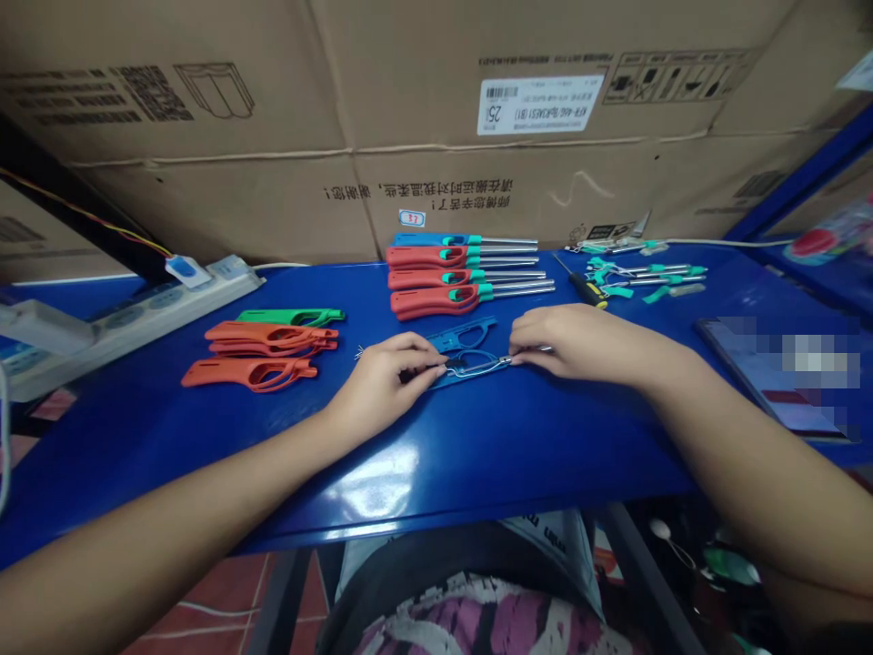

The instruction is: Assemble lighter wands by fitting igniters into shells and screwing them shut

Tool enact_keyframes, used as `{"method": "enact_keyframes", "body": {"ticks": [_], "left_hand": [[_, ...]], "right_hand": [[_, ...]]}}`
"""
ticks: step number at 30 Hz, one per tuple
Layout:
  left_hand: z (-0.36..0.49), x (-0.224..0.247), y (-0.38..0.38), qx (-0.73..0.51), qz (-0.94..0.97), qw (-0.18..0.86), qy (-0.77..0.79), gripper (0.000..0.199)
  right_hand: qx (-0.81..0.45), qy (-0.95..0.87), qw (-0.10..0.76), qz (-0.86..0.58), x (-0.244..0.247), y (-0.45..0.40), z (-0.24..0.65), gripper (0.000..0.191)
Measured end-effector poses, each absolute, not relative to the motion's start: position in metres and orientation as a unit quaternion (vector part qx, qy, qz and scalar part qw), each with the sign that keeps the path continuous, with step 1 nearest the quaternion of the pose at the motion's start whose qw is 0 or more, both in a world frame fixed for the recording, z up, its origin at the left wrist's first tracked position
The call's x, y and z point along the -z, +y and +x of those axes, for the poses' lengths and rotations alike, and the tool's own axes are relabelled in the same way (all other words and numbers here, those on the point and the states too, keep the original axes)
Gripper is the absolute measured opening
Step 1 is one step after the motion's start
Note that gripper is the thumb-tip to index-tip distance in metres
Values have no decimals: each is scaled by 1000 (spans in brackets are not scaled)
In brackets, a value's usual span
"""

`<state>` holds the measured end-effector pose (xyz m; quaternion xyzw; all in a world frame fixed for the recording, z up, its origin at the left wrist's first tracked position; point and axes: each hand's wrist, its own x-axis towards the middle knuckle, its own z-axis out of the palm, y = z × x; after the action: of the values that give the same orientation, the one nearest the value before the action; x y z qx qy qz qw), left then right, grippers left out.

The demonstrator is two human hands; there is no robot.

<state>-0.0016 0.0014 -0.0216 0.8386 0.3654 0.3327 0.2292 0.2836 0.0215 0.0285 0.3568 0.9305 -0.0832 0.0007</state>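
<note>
A blue lighter casing half (470, 373) lies on the table between my hands, with thin wires and a small black part (456, 362) in its handle. My left hand (392, 377) pinches at the black part, and its fingers cover the casing's rear end. At the casing's front, the fingertips of my right hand (563, 341) close on a thin metal tube (505, 361). Behind it lies the other blue casing half (458, 338). Farther back are several assembled lighters with metal barrels, among them a red lighter (426, 302).
Orange and green casings (249, 371) lie at left, near a power strip (154, 314). A screwdriver (583, 287) and loose teal-ended metal tubes (655, 277) sit back right. A flat package (777, 373) lies at right. A large cardboard box (259, 196) stands behind the blue table (300, 473).
</note>
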Motion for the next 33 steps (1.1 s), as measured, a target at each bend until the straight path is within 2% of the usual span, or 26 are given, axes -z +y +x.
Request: {"method": "enact_keyframes", "body": {"ticks": [4, 9, 13, 17, 27, 30, 33], "left_hand": [[-2, 22, 2, -331, 843, 227, 359, 14], [-2, 21, 2, -327, 857, 210, 339, 14], [-2, 22, 4, -316, 873, 187, 321, 15], [-4, 23, 2, -286, 901, 132, 298, 21], [0, 0, -28, -90, 928, -10, 360, 32], [0, -2, -32, -62, 926, -41, 370, 34], [-2, 0, -31, -71, 927, -31, 367, 34]], "right_hand": [[18, 935, 30, 353, -32, 15, 279, 20], [-86, 922, 137, 352, -39, -4, 255, 20], [-103, 905, 199, 363, -42, -12, 236, 21], [-101, 901, 224, 357, -40, -16, 224, 19], [-73, 897, 221, 375, -48, -11, 222, 20], [-35, 908, 158, 387, -49, -1, 238, 20], [74, 917, 85, 383, -44, 7, 254, 15]]}}
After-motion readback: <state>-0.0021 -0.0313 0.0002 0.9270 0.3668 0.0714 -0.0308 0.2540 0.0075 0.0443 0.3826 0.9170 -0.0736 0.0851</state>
